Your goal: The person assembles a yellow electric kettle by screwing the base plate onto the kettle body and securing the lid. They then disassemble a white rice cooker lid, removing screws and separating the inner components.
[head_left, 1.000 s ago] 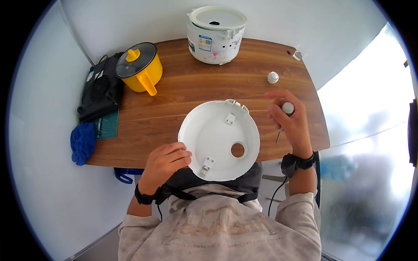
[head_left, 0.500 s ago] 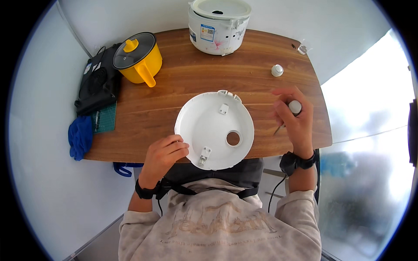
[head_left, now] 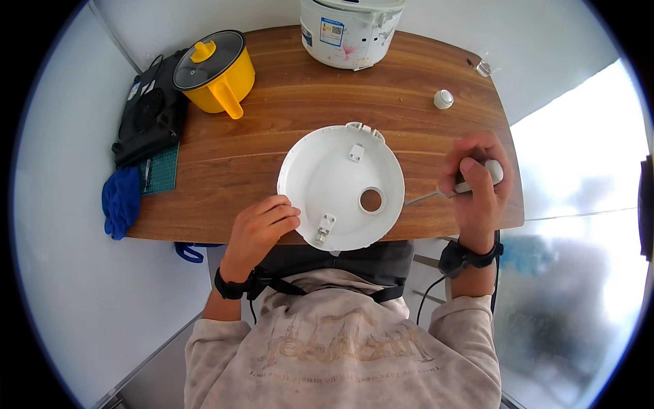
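Note:
A round white plastic lid (head_left: pixel 327 170) lies with its hollow inner side up at the table's front edge, partly overhanging it. It has a round hole at the right and two small white brackets, the lower one with a metallic-looking piece. My left hand (head_left: pixel 262 228) grips the lid's left rim, fingers over the edge and thumb hidden. Off to the right, my right hand (head_left: pixel 480 180) is closed round a screwdriver (head_left: pixel 496 172) with a pale handle end. Its thin shaft points left, the tip appearing beside the lid's right rim; I cannot tell if they touch.
A white rice cooker (head_left: pixel 351 34) stands at the back. At the left are a yellow pot (head_left: pixel 235 75) with a glass lid, a black appliance (head_left: pixel 150 112), a green cutting mat (head_left: pixel 163 170) and a blue cloth (head_left: pixel 121 202). A small white knob (head_left: pixel 443 99) sits at the right.
My right hand has turned the screwdriver, so its shaft now points left at the lid's rim instead of down. The whole view has shifted slightly; my left hand stays on the lid.

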`<state>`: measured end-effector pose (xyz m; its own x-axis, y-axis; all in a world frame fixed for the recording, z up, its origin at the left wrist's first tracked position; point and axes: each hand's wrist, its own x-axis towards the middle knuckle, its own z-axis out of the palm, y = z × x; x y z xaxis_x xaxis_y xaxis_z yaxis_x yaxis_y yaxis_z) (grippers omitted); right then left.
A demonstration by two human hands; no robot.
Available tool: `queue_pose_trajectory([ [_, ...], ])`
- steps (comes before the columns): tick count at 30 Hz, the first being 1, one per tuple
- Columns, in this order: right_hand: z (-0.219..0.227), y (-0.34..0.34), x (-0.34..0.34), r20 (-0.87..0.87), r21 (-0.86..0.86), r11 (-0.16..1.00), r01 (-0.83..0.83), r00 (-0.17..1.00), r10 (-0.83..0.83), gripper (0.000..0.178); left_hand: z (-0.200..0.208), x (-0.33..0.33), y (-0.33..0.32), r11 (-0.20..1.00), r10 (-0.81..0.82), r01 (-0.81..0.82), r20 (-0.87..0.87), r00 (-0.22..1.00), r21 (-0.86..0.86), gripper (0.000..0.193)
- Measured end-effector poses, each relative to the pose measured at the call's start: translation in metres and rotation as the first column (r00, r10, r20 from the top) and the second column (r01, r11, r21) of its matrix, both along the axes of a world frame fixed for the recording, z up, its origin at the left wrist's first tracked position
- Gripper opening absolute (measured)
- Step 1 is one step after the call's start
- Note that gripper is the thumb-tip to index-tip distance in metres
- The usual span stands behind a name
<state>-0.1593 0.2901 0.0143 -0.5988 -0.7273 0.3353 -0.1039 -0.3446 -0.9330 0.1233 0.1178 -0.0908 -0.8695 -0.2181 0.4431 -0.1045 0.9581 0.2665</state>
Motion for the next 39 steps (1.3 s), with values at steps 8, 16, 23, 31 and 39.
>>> queue_pose_trajectory([
  [8,-0.024,-0.008,0.02,0.042,-0.002,0.98,-0.197,0.979,0.197,0.012,0.006,-0.004,0.009,0.995,0.026,-0.031,0.063,0.998,0.092,0.022],
  [16,-0.036,-0.007,0.026,-0.036,0.042,0.968,-0.249,0.967,0.25,0.011,0.014,-0.002,0.017,0.986,-0.012,-0.018,0.176,0.984,0.163,0.015],
  [23,-0.04,0.0,0.033,-0.138,0.168,0.955,-0.244,0.953,0.268,0.012,0.022,-0.006,0.025,0.995,-0.023,0.004,0.186,0.982,0.098,0.025],
  [31,-0.049,0.0,0.034,-0.146,0.188,0.953,-0.238,0.953,0.266,0.013,0.028,-0.02,0.035,0.999,0.041,-0.032,0.233,0.972,-0.044,0.04],
  [39,-0.05,0.0,0.036,-0.156,0.197,0.949,-0.246,0.948,0.278,0.012,0.019,-0.027,0.039,0.999,0.034,-0.041,0.21,0.977,0.03,0.038],
])
